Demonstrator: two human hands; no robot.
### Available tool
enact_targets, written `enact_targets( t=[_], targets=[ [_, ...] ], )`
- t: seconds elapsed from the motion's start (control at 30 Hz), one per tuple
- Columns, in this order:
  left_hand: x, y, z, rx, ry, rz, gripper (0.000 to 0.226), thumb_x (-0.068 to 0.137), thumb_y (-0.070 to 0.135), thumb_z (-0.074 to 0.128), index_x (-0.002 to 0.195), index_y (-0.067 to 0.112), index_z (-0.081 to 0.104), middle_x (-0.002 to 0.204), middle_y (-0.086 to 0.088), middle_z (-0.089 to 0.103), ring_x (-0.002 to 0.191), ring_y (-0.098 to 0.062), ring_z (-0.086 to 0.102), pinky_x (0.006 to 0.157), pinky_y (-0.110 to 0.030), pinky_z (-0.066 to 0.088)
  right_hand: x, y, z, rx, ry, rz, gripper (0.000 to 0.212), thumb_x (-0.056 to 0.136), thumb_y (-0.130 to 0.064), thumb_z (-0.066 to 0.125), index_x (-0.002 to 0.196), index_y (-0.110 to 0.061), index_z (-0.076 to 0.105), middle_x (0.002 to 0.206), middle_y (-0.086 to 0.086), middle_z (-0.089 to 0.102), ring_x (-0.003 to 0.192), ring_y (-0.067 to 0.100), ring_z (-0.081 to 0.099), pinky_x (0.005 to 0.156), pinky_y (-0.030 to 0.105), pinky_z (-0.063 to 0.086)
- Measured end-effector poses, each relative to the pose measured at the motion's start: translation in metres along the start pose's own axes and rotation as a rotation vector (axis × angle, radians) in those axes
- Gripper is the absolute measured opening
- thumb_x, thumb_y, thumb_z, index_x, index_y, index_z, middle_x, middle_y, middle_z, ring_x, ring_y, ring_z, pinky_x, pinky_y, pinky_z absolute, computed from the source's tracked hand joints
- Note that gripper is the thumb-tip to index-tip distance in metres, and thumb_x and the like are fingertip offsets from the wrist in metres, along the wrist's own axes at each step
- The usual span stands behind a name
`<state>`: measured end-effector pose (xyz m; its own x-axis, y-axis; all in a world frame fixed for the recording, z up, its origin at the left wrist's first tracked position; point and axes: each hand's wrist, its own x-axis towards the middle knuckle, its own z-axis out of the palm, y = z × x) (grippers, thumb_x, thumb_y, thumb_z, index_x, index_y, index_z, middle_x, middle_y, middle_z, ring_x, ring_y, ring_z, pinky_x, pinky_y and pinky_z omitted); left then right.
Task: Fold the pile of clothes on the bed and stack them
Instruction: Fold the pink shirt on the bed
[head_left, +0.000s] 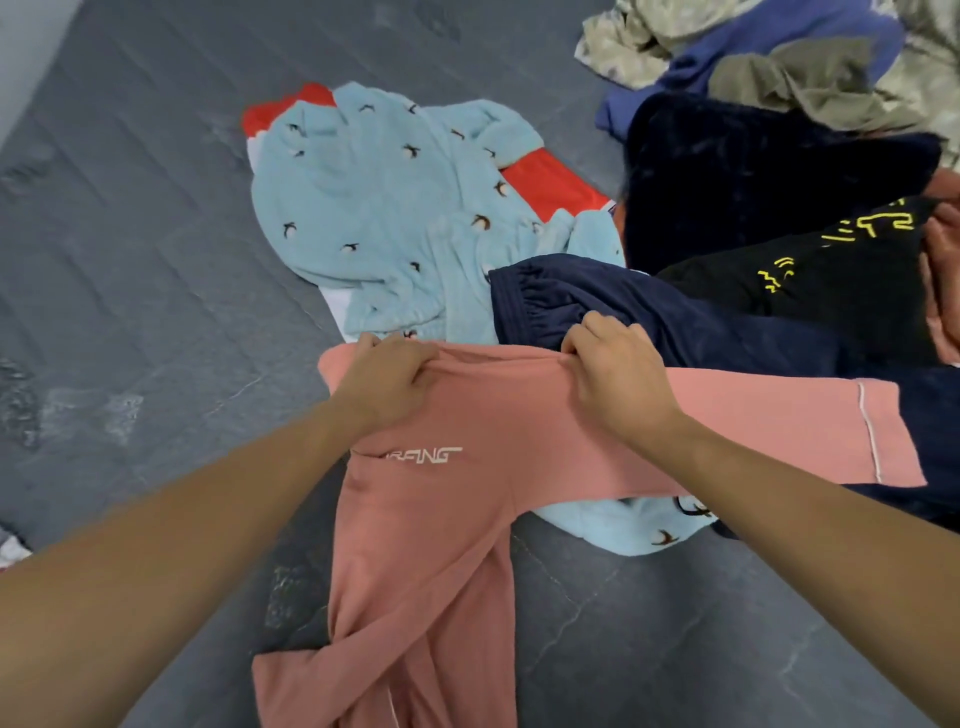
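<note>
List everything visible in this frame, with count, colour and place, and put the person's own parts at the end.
pink shirt: 1, salmon pink with white lettering, centre foreground, held up by its top edge
light blue fleece garment: 1, pale blue with small dark motifs, spread behind the pink shirt
red garment: 1, red and white, under the fleece
navy shorts: 1, dark navy, right of centre
black garment: 1, black with yellow print, right
unfolded pile: several pieces, blue, olive and camouflage, top right
bed: 1, dark grey cover
left hand: 1, grips the shirt
right hand: 1, grips the shirt
</note>
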<state>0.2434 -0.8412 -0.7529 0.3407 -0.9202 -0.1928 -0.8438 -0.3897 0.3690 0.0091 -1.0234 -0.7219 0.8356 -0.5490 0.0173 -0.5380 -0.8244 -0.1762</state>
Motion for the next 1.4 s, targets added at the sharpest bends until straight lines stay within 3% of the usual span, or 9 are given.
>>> enact_targets(
  t=[0.1, 0.23, 0.37, 0.53, 0.9, 1.07, 1.17, 1.27, 1.4],
  targets=[
    [0.011, 0.000, -0.003, -0.075, 0.164, -0.068, 0.014, 0.099, 0.028, 0.061, 0.086, 0.025, 0.062, 0.076, 0.012, 0.055, 0.091, -0.022, 0.050, 0.084, -0.041, 0.029, 0.005, 0.005, -0.002, -0.014, 0.030, 0.050, 0.008, 0.095, -0.005, 0.065, 0.097, -0.012, 0.066, 0.097, 0.005, 0.059, 0.087, 0.029, 0.054, 0.074, 0.036, 0.027],
    [0.014, 0.006, 0.010, -0.031, 0.193, -0.065, 0.008, 0.097, 0.029, 0.065, 0.102, 0.024, 0.069, 0.106, 0.003, 0.055, 0.107, -0.025, 0.047, 0.088, -0.040, 0.031, 0.000, -0.002, 0.007, -0.050, 0.037, 0.107, 0.012, 0.092, -0.004, 0.063, 0.098, -0.013, 0.066, 0.097, 0.004, 0.057, 0.089, 0.028, 0.050, 0.073, 0.036, 0.024],
    [-0.018, 0.005, 0.029, -0.029, 0.229, -0.099, 0.055, 0.084, 0.021, 0.072, 0.137, 0.026, 0.058, 0.147, -0.008, 0.042, 0.133, -0.030, 0.041, 0.111, -0.049, 0.035, -0.021, -0.028, 0.014, -0.126, 0.032, 0.018, 0.039, 0.078, -0.004, 0.067, 0.114, -0.017, 0.061, 0.110, 0.004, 0.051, 0.099, 0.028, 0.045, 0.079, 0.037, 0.028],
    [-0.075, -0.004, 0.046, -0.052, 0.171, -0.110, 0.080, 0.084, 0.023, 0.074, 0.156, 0.023, 0.039, 0.163, -0.013, 0.027, 0.149, -0.034, 0.029, 0.120, -0.052, 0.031, -0.058, -0.078, 0.039, -0.023, -0.048, -0.125, 0.055, 0.079, -0.011, 0.063, 0.134, -0.010, 0.060, 0.141, 0.014, 0.053, 0.127, 0.036, 0.050, 0.105, 0.043, 0.036],
    [-0.250, -0.004, 0.111, -0.187, -0.075, -0.384, 0.074, 0.093, 0.045, 0.069, 0.156, 0.019, 0.039, 0.154, -0.009, 0.033, 0.140, -0.035, 0.039, 0.112, -0.048, 0.041, -0.193, -0.160, 0.117, 0.171, -0.272, -0.152, 0.046, 0.096, -0.019, 0.062, 0.141, -0.011, 0.062, 0.154, 0.015, 0.052, 0.145, 0.039, 0.045, 0.121, 0.051, 0.033],
    [-0.324, -0.006, 0.129, -0.141, -0.030, -0.455, 0.057, 0.093, 0.058, 0.063, 0.135, 0.018, 0.057, 0.126, -0.009, 0.059, 0.122, -0.034, 0.054, 0.099, -0.048, 0.047, -0.244, -0.199, 0.125, 0.218, -0.351, -0.191, 0.060, 0.098, -0.041, 0.030, 0.148, -0.017, 0.054, 0.155, 0.005, 0.050, 0.147, 0.031, 0.039, 0.124, 0.046, 0.025],
    [-0.357, -0.006, 0.135, 0.032, -0.086, -0.481, 0.049, 0.092, 0.066, 0.059, 0.106, 0.019, 0.059, 0.116, -0.010, 0.068, 0.116, -0.034, 0.057, 0.094, -0.045, 0.043, -0.262, -0.216, 0.127, 0.262, -0.330, -0.229, 0.052, 0.102, -0.029, 0.052, 0.152, -0.015, 0.049, 0.158, 0.006, 0.046, 0.151, 0.029, 0.035, 0.126, 0.042, 0.024],
    [-0.383, 0.001, 0.134, 0.049, -0.107, -0.526, 0.037, 0.089, 0.059, 0.063, 0.089, 0.023, 0.055, 0.101, -0.011, 0.071, 0.106, -0.036, 0.063, 0.087, -0.042, 0.039, -0.275, -0.230, 0.123, 0.320, -0.351, -0.247, 0.057, 0.099, -0.020, 0.058, 0.154, -0.013, 0.045, 0.162, 0.008, 0.040, 0.154, 0.029, 0.030, 0.125, 0.038, 0.022],
    [-0.409, 0.018, 0.133, -0.146, -0.015, -0.594, 0.036, 0.088, 0.052, 0.069, 0.084, 0.019, 0.058, 0.093, -0.013, 0.071, 0.094, -0.040, 0.065, 0.078, -0.043, 0.045, -0.296, -0.252, 0.119, 0.383, -0.267, -0.162, 0.048, 0.093, -0.017, 0.065, 0.140, -0.011, 0.060, 0.144, 0.013, 0.049, 0.134, 0.033, 0.043, 0.108, 0.045, 0.043]
  ],
)
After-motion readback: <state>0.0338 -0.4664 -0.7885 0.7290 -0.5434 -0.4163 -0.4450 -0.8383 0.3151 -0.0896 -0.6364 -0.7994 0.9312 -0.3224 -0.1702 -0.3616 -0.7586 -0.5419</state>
